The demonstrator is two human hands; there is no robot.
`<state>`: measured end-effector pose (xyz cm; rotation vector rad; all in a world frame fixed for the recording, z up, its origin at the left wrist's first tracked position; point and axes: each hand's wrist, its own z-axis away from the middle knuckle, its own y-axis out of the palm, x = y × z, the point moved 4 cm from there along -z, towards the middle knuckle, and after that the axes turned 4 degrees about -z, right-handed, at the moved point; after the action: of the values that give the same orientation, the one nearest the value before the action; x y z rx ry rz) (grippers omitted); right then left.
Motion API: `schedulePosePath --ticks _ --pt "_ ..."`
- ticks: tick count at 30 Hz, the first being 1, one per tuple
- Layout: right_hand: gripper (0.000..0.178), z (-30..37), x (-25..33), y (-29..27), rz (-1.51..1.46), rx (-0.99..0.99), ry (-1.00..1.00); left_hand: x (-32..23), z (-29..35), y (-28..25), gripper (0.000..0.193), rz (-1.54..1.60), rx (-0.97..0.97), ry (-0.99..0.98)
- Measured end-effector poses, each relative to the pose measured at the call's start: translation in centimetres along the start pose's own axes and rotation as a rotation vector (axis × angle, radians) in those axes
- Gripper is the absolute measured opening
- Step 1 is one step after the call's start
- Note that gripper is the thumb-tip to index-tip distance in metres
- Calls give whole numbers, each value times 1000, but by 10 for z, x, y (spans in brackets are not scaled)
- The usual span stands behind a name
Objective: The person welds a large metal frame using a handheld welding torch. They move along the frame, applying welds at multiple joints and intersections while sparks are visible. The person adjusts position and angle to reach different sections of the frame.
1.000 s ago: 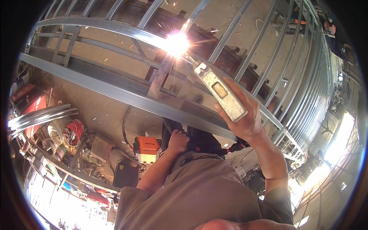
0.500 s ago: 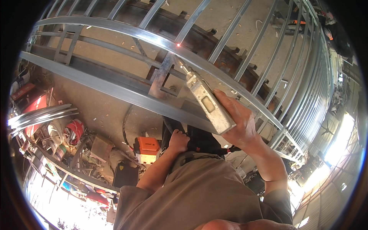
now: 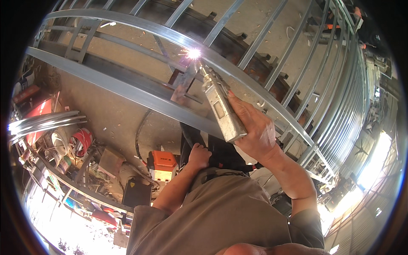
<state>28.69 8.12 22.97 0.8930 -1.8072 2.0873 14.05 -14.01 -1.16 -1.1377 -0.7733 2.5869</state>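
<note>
My right hand is wrapped round a dusty, silver-grey welding gun. Its narrow nozzle points up and left, against a long metal rail of a barred frame. A bright white-violet flash with sparks glows at the tip, where a short cross plate meets that rail. Closer to me, a second metal rail runs roughly alongside. My left hand rests low by my lap, fingers curled closed; anything inside them is hidden.
An orange machine box stands on the floor, with a dark hose nearby. Bundled metal strips and a cluttered rack are at the left. Many parallel bars fill the right. Part of another person shows at the far right.
The small red dot on the rail has given way to a bright flash with sparks. My right hand and the welding gun have shifted slightly left. My left hand stays put.
</note>
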Motion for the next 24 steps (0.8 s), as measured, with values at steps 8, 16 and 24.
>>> schedulePosePath --ticks 8,16,24 --pt "81 3 -2 5 24 -43 -1 0 1 -2 22 -2 4 -17" --pt "72 5 3 2 53 -9 43 -1 3 -1 23 0 -25 -17" --pt "67 5 6 -2 44 -30 48 0 4 7 24 2 -56 -20"
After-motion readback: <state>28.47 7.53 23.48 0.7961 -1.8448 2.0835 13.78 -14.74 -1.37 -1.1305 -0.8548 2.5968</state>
